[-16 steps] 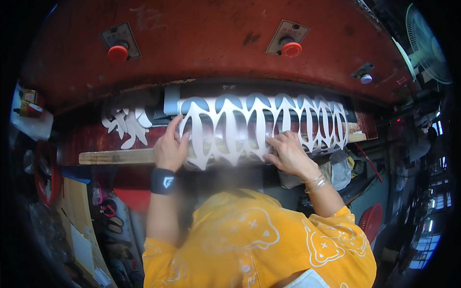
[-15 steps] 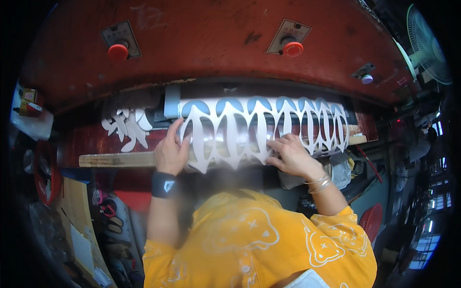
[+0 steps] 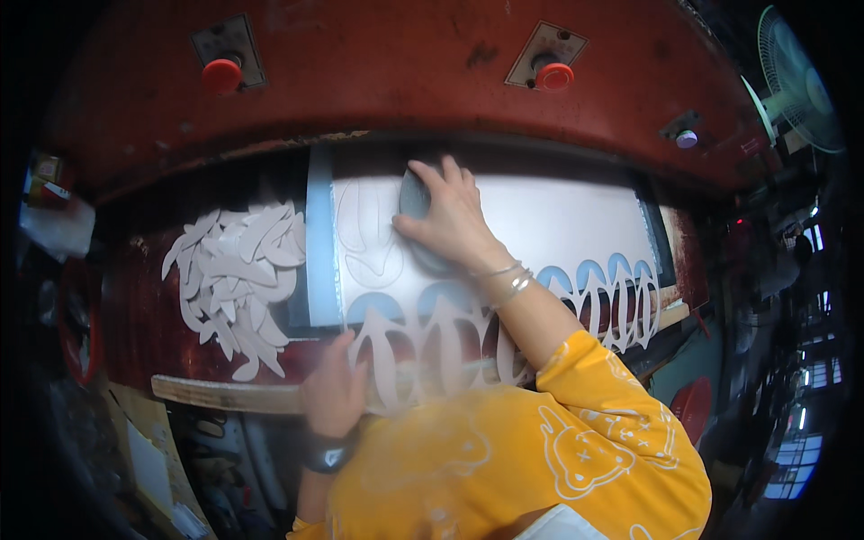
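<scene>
My right hand (image 3: 450, 216) is over the pale sheet (image 3: 558, 220), thumb and fingers gripping a dark grey-green, curved cutting die (image 3: 415, 195). The hand covers much of the die. Faint cut outlines of curved shapes mark the sheet to its left. Along the near edge hangs the sheet's cut-out strip (image 3: 384, 364), a row of pale webs between open holes. My left hand (image 3: 335, 387), slightly blurred, is beside the strip's left end with thumb and forefinger apart; nothing shows between them.
Left of the blue-edged board (image 3: 321, 243) lies a heap of pale curved cut pieces (image 3: 238, 270). A wooden rail (image 3: 225, 393) runs along the front. Above hangs the red machine body (image 3: 378, 81) with red push buttons (image 3: 221, 76). A fan (image 3: 796, 85) stands far right.
My right hand has moved from the cut-out strip up to the die. My left hand is lower in view. More of the pale sheet and the cut pieces now shows.
</scene>
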Demonstrator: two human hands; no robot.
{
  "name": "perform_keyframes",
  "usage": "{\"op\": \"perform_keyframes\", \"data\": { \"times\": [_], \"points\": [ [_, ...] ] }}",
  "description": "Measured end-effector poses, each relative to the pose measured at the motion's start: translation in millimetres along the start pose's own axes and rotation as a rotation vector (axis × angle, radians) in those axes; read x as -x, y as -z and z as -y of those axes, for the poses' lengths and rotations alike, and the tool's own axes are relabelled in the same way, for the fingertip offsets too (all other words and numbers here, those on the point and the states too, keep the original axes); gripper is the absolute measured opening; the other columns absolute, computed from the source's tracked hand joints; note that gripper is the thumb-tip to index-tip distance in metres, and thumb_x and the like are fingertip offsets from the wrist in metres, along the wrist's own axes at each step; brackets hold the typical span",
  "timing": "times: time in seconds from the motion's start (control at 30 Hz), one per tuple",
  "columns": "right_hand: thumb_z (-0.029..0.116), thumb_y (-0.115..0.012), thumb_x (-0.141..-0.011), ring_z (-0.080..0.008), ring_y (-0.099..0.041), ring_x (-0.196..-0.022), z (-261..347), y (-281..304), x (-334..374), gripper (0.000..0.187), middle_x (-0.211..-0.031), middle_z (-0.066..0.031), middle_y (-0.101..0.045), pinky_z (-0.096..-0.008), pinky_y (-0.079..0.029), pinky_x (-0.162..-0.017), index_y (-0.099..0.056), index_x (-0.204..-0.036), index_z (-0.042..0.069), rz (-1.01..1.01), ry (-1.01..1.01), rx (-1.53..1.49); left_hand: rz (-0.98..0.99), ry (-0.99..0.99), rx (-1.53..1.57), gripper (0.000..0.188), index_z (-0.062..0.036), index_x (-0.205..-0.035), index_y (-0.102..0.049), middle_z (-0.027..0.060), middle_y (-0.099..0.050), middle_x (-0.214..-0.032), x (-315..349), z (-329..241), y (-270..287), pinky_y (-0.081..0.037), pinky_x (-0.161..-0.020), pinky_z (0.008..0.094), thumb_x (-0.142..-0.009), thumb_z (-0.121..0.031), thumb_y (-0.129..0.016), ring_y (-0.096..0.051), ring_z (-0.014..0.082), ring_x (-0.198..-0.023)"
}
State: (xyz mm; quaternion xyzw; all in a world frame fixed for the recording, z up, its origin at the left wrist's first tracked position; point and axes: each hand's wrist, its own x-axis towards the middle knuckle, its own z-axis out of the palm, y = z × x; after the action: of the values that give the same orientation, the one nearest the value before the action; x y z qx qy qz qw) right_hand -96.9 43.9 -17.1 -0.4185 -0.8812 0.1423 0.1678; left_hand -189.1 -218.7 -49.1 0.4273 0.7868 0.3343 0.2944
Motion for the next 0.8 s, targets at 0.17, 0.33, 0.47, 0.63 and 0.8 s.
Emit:
{"op": "perform_keyframes", "data": {
  "times": [0.17,0.33,0.47,0.63,0.8],
  "points": [
    [0.027,-0.072,-0.064,-0.0409,-0.040,-0.129,-32.0,32.4,4.5,0.071,-0.145,-0.0287,-0.031,-0.0408,-0.036,-0.105,-0.055,-0.130,0.007,0.101,-0.043,-0.392,0.016,-0.039,0.042,0.045,-0.0040,-0.123,-0.054,0.0182,-0.062,-0.112,1.1,-0.7,1.5,-0.049,-0.081,0.0422,-0.079,-0.011,-0.064,-0.061,0.0366,-0.095],
    [0.029,-0.070,-0.063,-0.0409,-0.040,-0.129,-62.1,47.2,6.3,0.071,-0.145,-0.0269,-0.032,-0.0414,-0.036,-0.105,-0.056,-0.129,0.008,0.008,-0.097,-0.135,0.002,-0.096,0.003,0.046,-0.0018,-0.123,-0.054,0.0197,-0.062,-0.112,2.6,-0.1,-1.6,-0.049,-0.081,0.0430,-0.078,-0.010,-0.065,-0.062,0.0368,-0.094],
    [0.030,-0.070,-0.064,-0.0410,-0.037,-0.130,-65.7,39.7,7.0,0.070,-0.144,-0.0273,-0.034,-0.0427,-0.033,-0.107,-0.056,-0.129,0.007,0.018,-0.068,0.004,-0.014,-0.123,-0.037,0.048,-0.0019,-0.123,-0.054,0.0199,-0.062,-0.111,1.5,1.4,-2.0,-0.049,-0.080,0.0426,-0.078,-0.011,-0.066,-0.063,0.0366,-0.093],
    [0.029,-0.070,-0.065,-0.0429,-0.037,-0.129,-59.2,36.1,8.8,0.068,-0.143,-0.0287,-0.034,-0.0442,-0.033,-0.106,-0.057,-0.127,0.006,0.003,-0.078,0.008,-0.009,-0.138,-0.025,0.048,-0.0021,-0.123,-0.055,0.0200,-0.062,-0.110,-0.8,2.9,-1.3,-0.050,-0.078,0.0421,-0.077,-0.012,-0.066,-0.063,0.0359,-0.092],
    [0.031,-0.071,-0.067,-0.0420,-0.038,-0.129,-56.7,37.8,10.6,0.070,-0.143,-0.0283,-0.035,-0.0436,-0.033,-0.107,-0.053,-0.131,0.008,0.027,-0.078,0.020,0.010,-0.133,-0.022,0.047,-0.0017,-0.122,-0.056,0.0201,-0.063,-0.110,-0.1,4.9,-0.3,-0.051,-0.078,0.0418,-0.077,-0.012,-0.066,-0.064,0.0354,-0.091]
  ]
}}
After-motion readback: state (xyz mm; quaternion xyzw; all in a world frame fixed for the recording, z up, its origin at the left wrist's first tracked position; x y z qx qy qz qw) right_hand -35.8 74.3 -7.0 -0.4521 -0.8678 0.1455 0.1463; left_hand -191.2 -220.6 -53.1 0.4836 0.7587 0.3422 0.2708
